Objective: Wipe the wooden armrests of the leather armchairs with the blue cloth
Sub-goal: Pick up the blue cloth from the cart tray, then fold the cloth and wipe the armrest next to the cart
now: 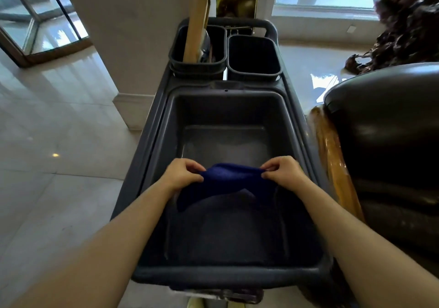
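A dark blue cloth [228, 184] hangs stretched between my two hands above the large grey tub [223, 108] of a cleaning cart. My left hand [183, 173] pinches the cloth's left top corner and my right hand [282, 171] pinches its right top corner. The cloth sags in the middle and drapes down into the tub. To the right stands a dark brown leather armchair [389, 141], and its glossy wooden armrest [332, 160] runs beside the cart's right edge.
Two small black bins [254, 58] stand at the cart's far end; the left one holds a wooden handle [196, 22]. A white pillar [123, 46] rises at the cart's left. A dark root sculpture [403, 22] stands far right. Polished marble floor [59, 141] spreads to the left.
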`<state>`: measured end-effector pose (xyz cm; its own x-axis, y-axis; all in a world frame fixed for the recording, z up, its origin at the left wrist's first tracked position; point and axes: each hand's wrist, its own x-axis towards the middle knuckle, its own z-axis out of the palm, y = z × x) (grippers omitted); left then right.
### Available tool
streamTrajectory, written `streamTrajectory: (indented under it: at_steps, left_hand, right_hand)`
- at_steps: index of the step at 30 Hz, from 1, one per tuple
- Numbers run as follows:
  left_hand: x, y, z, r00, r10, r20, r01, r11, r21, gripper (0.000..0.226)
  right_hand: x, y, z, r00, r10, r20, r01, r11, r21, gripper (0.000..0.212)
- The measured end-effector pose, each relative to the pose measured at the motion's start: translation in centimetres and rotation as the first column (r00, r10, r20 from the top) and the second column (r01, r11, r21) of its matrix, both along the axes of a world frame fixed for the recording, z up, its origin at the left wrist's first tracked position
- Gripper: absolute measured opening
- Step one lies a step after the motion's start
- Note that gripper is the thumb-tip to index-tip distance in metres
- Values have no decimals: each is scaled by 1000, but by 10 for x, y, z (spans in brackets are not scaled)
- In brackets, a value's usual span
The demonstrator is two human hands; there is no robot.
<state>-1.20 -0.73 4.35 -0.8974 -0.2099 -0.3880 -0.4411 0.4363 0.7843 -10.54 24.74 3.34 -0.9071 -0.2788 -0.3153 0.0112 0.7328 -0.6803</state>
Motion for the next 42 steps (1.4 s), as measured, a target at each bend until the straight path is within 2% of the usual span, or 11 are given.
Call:
streamTrajectory:
  at_steps: [7,14,25,28,32,42]
  left_hand:
    - [-18,20,69,982,-122,-143,123,992,-1,19]
    - [-17,79,120,953,-191,-237,194,981,-12,19]
    - [-17,279,145,927,-148,-345,142,989,-42,16]
    - [-14,338,131,936,-102,-336,107,994,-5,18]
    - [-11,393,104,943,-114,-312,107,993,-40,21]
    - [-52,450,-1,976,-87,-198,64,991,-120,21]
  right_hand:
    - [8,28,76,986,-56,-154,42,994,-98,15]
    - [35,82,135,960,-102,-259,69,988,-135,19]
    - [39,295,171,931,-126,-344,62,980,-190,19]
    - [38,350,165,937,-113,-329,58,983,-173,17]
    - [38,401,139,954,-100,-284,57,986,-155,19]
    - [-4,449,24,980,-138,-141,114,979,-167,26]
